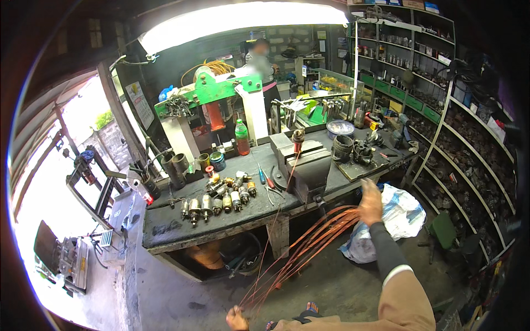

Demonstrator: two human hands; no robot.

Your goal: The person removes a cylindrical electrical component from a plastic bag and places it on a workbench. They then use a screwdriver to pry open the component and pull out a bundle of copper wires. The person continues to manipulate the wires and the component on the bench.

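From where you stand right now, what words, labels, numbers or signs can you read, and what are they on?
No text can be read clearly.
Wall poster: print too small and blurred.
Upper-right boxes: any lettering too small.
Cylindrical metal parts: any markings too small.
White sack: blue patches, no legible words.

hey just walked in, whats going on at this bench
A person has a long bundle of wire stretched out in front of the bench, one end at the left grip, which looks closed on it, and the other at the right grip, whose hold is blurry. One strand runs up to the top of the vise. Metal cylinders sit on the bench, left of the vise. A second person is in the background.
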